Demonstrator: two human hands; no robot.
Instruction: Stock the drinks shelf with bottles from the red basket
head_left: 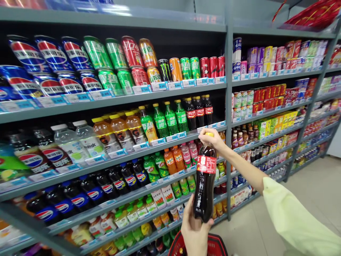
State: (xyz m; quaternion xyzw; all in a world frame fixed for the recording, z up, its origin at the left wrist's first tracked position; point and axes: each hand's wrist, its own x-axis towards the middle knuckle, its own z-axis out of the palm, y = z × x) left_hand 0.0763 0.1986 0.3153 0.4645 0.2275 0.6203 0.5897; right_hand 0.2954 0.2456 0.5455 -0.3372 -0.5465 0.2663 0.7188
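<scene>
A cola bottle with a red label and yellow cap is held upright, slightly tilted, in front of the drinks shelves. My right hand is closed around its neck just under the cap. Below, my left hand cups the bottle's base, thumb on one side and fingers on the other. Beneath the left hand, a red shopping basket shows partly; its contents are mostly hidden. Behind the right hand, similar cola bottles stand at the end of a shelf, beside green soda bottles.
Grey shelving runs along the left and back, full of cans and bottles with price tags. Pepsi cans fill the upper left. A tiled floor lies to the right. A red shiny bundle sits on the top shelf.
</scene>
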